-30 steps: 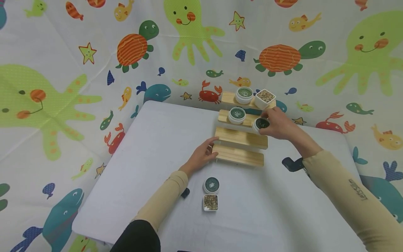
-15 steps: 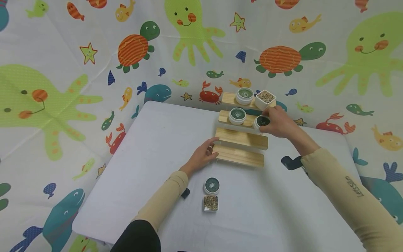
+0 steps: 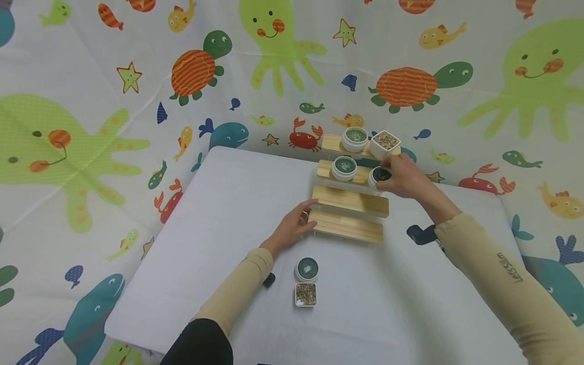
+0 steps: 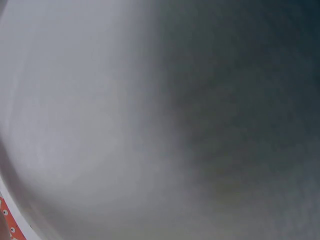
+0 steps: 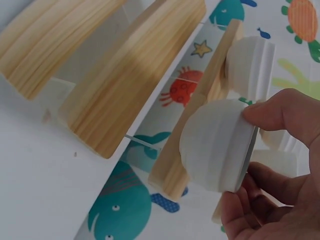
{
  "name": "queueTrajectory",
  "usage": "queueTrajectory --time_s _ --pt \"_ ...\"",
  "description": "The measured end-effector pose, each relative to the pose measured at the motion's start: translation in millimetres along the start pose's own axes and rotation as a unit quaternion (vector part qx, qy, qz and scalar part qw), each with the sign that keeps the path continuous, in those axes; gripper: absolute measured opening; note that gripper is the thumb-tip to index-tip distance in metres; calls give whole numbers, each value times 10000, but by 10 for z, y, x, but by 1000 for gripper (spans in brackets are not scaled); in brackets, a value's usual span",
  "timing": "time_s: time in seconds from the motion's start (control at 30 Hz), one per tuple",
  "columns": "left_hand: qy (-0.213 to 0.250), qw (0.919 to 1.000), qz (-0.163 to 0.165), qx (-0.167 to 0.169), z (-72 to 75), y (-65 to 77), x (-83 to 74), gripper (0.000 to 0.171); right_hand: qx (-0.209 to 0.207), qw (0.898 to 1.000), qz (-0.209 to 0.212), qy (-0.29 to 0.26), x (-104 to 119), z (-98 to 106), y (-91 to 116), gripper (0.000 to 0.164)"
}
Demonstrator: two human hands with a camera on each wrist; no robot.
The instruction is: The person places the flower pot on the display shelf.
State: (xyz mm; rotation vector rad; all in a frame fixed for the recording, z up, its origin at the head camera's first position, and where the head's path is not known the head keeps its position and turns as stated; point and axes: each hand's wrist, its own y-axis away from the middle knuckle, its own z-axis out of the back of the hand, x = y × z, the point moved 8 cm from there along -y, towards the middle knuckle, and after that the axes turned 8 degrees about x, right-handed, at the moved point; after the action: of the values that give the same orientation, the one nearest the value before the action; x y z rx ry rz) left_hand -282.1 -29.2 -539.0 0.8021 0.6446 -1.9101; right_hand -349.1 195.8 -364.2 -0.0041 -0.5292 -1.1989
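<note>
In the head view, my right hand (image 3: 402,175) pinches a small white round pot (image 3: 375,175) with a dark green top at the right end of the second board from the back. Thumb and fingers press its rim in the right wrist view, where the white pot (image 5: 215,145) shows its ribbed side. My left hand (image 3: 292,223) grips the left ends of the two front boards of a tiered wooden display stand (image 3: 349,201). Another white round pot (image 3: 344,168) stands left of the held one. The left wrist view shows only blurred white and dark surfaces.
On the back board stand a round pot (image 3: 355,139) and a square white dish (image 3: 385,144) of brownish bits. Nearer on the white table (image 3: 219,213) are another round pot (image 3: 307,268) and square dish (image 3: 305,294). A sea-animal patterned cloth (image 3: 292,61) hangs behind.
</note>
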Motion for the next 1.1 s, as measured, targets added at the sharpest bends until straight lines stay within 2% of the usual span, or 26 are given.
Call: queueTrajectory --time_s 0.7,1.1 --pt "-10 10000 34 -37 -13 7 14 63 -66 9999 83 -32 -34 41 -50 58" --pt "26 10000 59 -38 -1 7 0 63 -91 9999 81 66 -21 75 -10 62"
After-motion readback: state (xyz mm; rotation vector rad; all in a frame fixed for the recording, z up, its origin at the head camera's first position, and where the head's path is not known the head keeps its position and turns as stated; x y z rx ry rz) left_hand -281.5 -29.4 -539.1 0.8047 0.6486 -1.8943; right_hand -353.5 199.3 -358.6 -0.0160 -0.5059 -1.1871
